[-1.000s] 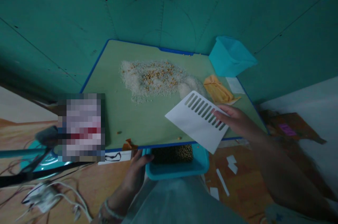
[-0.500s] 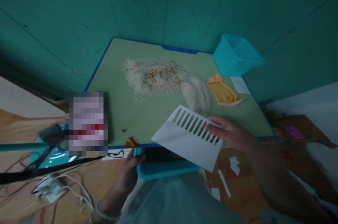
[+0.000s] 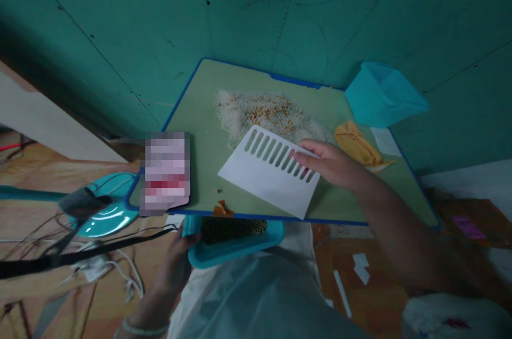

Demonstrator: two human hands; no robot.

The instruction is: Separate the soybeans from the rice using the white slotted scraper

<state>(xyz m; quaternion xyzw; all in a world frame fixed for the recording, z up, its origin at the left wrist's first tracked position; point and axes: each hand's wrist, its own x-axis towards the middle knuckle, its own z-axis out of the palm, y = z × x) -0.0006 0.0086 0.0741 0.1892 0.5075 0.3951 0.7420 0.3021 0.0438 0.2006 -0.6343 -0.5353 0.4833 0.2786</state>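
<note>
My right hand point(image 3: 326, 160) is closed on the right edge of a white slotted sheet point(image 3: 266, 182), its fingers passing over the slots. The sheet is tilted above the front of a small green-topped table point(image 3: 208, 163) and covers part of a pile of white grains point(image 3: 232, 115), which look like rice. Yellowish beans point(image 3: 272, 112) lie mixed in the middle of that pile. My left hand point(image 3: 180, 253) grips the left end of a turquoise tray point(image 3: 236, 258) at my lap, below the table's front edge. Dark green and yellowish beans point(image 3: 228, 229) lie in the tray.
A turquoise bin point(image 3: 384, 96) stands at the back right, near a crumpled orange cloth-like piece point(image 3: 356, 144). A blurred-out box point(image 3: 166, 174) sits at the left edge. Orange scrap point(image 3: 223, 209) lies by the front edge. Cables point(image 3: 124, 269) and paper scraps point(image 3: 361, 267) are on the floor.
My right hand has moved the slotted sheet forward and up, over the table and nearer the pile. The tray's contents now show more. The camera view has shifted left.
</note>
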